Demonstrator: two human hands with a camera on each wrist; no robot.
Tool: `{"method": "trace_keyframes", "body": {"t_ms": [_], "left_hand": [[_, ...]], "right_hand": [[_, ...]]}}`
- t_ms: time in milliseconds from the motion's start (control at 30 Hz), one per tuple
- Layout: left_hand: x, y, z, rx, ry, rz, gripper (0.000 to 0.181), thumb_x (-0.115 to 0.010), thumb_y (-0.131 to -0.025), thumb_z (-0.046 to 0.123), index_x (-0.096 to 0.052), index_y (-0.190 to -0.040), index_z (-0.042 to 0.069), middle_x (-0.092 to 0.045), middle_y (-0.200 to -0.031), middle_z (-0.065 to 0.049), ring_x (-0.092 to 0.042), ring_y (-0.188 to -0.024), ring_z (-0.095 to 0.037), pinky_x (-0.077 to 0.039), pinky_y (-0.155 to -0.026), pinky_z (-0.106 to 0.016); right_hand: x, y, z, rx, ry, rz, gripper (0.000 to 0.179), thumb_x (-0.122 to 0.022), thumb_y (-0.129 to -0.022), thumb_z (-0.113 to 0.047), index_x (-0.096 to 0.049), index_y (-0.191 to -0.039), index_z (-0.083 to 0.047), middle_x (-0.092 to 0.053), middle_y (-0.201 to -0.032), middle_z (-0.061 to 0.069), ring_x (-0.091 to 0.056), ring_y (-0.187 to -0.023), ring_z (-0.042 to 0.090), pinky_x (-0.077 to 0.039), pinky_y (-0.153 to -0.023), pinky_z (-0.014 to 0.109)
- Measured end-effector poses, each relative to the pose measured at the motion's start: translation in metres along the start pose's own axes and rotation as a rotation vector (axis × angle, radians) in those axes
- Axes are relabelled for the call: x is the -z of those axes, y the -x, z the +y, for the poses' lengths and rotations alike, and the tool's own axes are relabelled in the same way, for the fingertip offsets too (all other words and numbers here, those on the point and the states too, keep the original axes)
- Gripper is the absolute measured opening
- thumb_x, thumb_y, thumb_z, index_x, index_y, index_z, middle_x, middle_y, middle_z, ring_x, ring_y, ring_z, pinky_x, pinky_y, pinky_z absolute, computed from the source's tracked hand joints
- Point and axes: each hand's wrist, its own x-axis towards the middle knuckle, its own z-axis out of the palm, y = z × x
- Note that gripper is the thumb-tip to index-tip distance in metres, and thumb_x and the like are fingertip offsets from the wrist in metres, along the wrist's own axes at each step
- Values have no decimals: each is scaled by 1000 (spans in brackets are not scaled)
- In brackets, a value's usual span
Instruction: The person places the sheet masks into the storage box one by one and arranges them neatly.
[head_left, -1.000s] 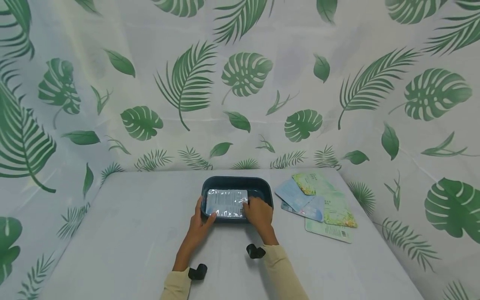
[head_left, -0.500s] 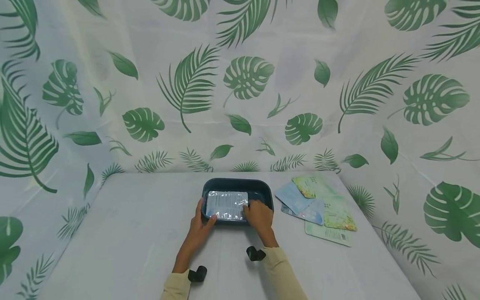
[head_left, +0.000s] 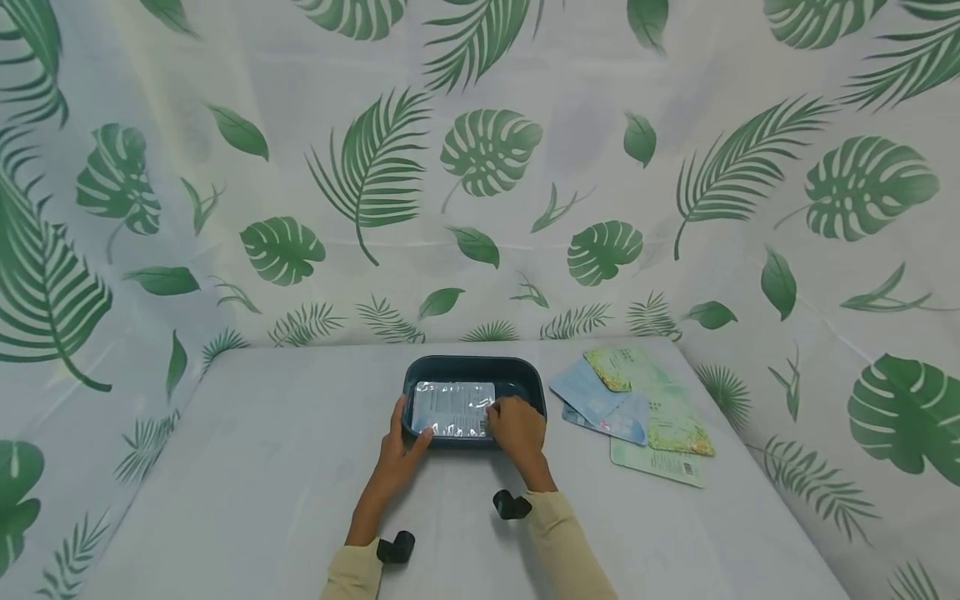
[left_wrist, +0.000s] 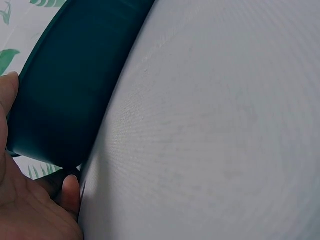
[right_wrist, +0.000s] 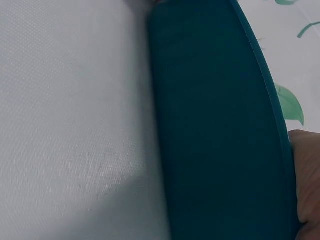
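Pinching the silvery packet at its right edge: right hand, fingers curled. Left hand clasps the dark tray round its near-left corner. Packet inside tray, toward left end. Likely light, slick, bendy; sealed edge seems best hold. Loose packets overlap at right.

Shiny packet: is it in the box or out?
In: the head view shows the shiny packet inside the dark box, by the right hand.

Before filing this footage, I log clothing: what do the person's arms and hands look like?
The left sleeve and right sleeve are pale beige. A small black angled device sits at each wrist. Left hand and right hand are gloveless.
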Motion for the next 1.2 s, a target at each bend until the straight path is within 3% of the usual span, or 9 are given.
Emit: {"method": "trace_keyframes", "body": {"t_ms": [267, 567, 767, 1200], "left_hand": [[0, 1, 0, 7, 3, 5, 80, -57, -98, 37, -6, -158, 18, -15, -164, -15, -14, -151, -35, -15, -120, -57], [0, 0, 0, -11, -3, 5, 78, -55, -99, 35, -7, -158, 15, -16, -163, -18, -16, -151, -37, -15, -119, -58], [0, 0, -1, -10, -2, 4, 79, -55, -99, 35, -7, -158, 15, -16, -163, -19, -15, -150, -38, -15, -119, -59], [-1, 0, 0, -19, -19, 12, 78, -56, -99, 33, -7, -157, 12, -18, -162, -22, -17, -149, -39, -17, -119, -59]], "right_hand": [[2, -1, 0, 0, -11, -11, 23, -66, -92, -27, -75, -78, -10, -58, -58, -3, -48, -51, 12, -33, -44, 26], [3, -2, 1, -10, -32, -26, 23, -66, -92, -29, -78, -86, -10, -58, -58, -4, -47, -50, 12, -31, -43, 25], [0, -3, 2, -17, -55, -45, 26, -67, -92, -32, -74, -76, -13, -51, -53, -5, -44, -47, 12, -28, -42, 25], [-2, -1, 2, 14, -29, 10, 23, -64, -94, -26, -73, -81, -10, -59, -61, -3, -47, -52, 12, -34, -45, 25]]}}
